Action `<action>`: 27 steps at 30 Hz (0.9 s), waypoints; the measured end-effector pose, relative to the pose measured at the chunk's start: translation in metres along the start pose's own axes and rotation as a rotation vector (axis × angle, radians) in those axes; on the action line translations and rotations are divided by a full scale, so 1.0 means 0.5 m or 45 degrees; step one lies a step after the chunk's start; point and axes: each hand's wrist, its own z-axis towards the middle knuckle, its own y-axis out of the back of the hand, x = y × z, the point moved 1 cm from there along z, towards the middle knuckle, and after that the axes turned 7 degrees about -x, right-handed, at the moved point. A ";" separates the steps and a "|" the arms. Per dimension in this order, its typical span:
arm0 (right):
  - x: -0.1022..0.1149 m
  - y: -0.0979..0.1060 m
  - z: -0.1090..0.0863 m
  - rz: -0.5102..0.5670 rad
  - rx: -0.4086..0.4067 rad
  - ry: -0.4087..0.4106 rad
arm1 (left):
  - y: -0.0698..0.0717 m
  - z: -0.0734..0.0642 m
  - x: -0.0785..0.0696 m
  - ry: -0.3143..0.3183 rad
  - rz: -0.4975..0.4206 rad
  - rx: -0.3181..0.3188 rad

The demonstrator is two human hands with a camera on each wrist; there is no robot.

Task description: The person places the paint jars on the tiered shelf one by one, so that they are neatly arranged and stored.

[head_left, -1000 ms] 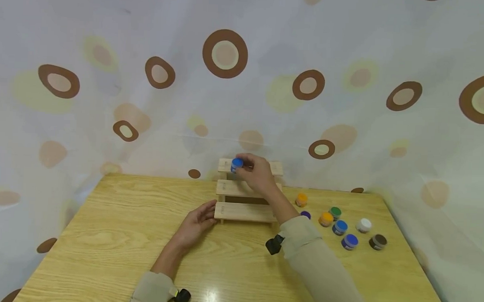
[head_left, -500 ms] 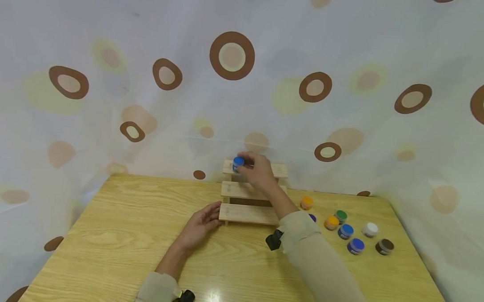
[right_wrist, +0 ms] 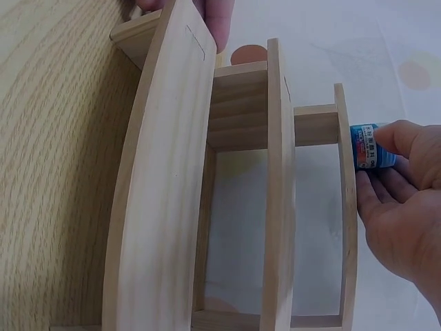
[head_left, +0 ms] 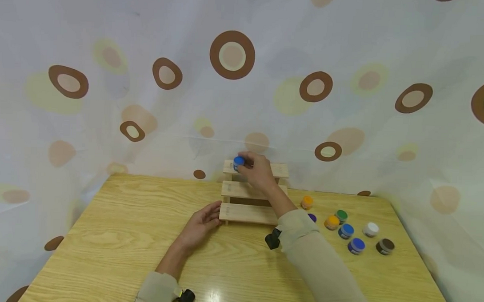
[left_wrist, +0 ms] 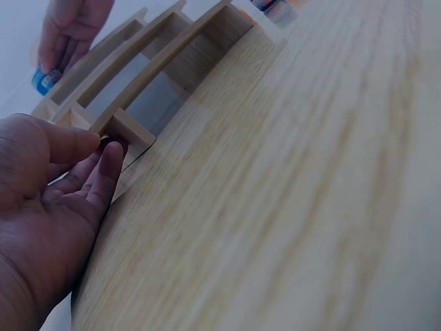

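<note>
A small wooden stand (head_left: 248, 213) with three stepped shelves stands at the back of the table. My right hand (head_left: 259, 171) pinches a blue-lidded paint jar (head_left: 238, 163) at the left part of the top shelf. In the right wrist view the labelled jar (right_wrist: 370, 146) sits right at that shelf's surface, thumb on one side and fingers on the other. My left hand (head_left: 199, 225) grips the left end of the lowest shelf; in the left wrist view its thumb and fingers (left_wrist: 107, 169) close around the corner by the stand's leg.
Several paint jars stand on the table right of the stand: orange (head_left: 307, 202), green (head_left: 341, 216), blue (head_left: 346, 231), white (head_left: 371, 229) and dark brown (head_left: 385, 246) among them. A purple-lidded jar (head_left: 312, 217) is partly hidden by the right sleeve. A patterned cloth (head_left: 167, 108) hangs behind the table.
The whole head view has shifted slightly from one second ago. Both hands keep their places, the right with the blue jar at the top shelf, the left at the lowest shelf.
</note>
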 end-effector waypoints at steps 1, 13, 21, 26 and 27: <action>0.000 0.000 0.000 -0.006 0.001 0.003 | 0.000 0.001 0.000 0.003 -0.003 -0.001; -0.003 0.004 -0.009 0.027 0.009 -0.073 | 0.000 0.002 0.001 0.017 0.006 -0.001; -0.007 0.015 -0.028 0.010 -0.082 -0.065 | 0.005 -0.005 0.000 0.017 0.023 -0.027; -0.009 0.028 -0.039 0.028 -0.188 -0.099 | 0.003 -0.003 -0.002 -0.001 0.027 -0.013; -0.010 0.031 -0.042 0.032 -0.205 -0.105 | 0.001 -0.003 -0.001 -0.008 0.026 -0.011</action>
